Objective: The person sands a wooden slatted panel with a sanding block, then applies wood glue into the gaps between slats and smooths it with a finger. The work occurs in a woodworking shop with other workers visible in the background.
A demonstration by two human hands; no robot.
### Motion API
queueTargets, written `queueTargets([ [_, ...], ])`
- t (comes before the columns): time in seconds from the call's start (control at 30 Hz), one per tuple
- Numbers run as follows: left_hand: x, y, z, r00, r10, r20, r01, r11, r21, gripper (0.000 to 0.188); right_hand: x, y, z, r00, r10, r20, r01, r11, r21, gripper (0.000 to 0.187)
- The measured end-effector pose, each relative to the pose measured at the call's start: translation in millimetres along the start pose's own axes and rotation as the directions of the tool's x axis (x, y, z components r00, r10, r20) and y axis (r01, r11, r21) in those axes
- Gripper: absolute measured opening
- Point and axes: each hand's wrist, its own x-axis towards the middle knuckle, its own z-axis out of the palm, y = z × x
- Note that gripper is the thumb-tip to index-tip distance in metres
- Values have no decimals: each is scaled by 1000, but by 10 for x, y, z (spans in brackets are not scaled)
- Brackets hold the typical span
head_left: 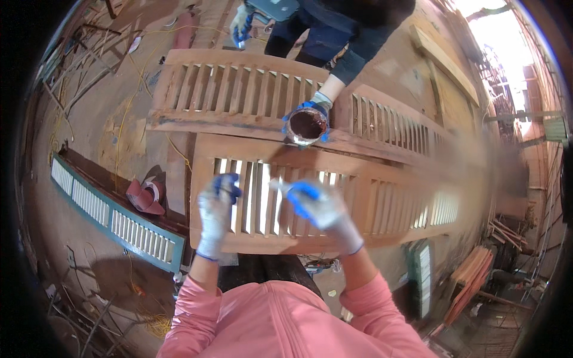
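Note:
A wooden louvred shutter panel [268, 241] lies before me, bright light showing between some of its slats. Over its left end is my left hand [216, 209], in a white and blue glove, its fingers curled in; whatever they hold, if anything, is hidden. My right hand [319, 206], gloved alike and blurred, is closed above the middle slats. A small pale tip [276, 184] sticks out from its fingers, too smeared to name. Just beyond, a co-worker's gloved hand [322, 102] holds a round pot [307, 124] with dark brown contents.
A second louvred panel [203, 119] lies beyond mine, where the co-worker [334, 30] stands. A green-framed louvred panel [113, 209] is at left, beside a reddish object [146, 196]. Planks [471, 274] are stacked at right. Yellow cord [122, 131] trails over the floor.

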Motion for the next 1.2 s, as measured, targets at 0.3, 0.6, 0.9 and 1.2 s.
queueTargets([
  [0.3, 1104, -2092, -1003, 860, 308, -407, -75, 865, 497, 48, 1091, 22, -773, 939, -294, -179, 32, 591, -806, 20],
  [0.6, 1109, -2034, -848, 905, 140, -401, 30, 920, 390, 56, 1859, 81, -455, 979, 180, -93, -145, 305, -941, 25],
  [0.9, 1033, -1815, -769, 904, 73, -420, 113, 909, 400, 58, 1965, 112, -380, 966, 214, -147, -227, 422, -878, 32],
  [1.2, 1065, -1773, -745, 935, 42, -351, 98, 923, 373, 59, 1745, 386, -698, 978, 165, -131, -205, 889, -409, 29],
])
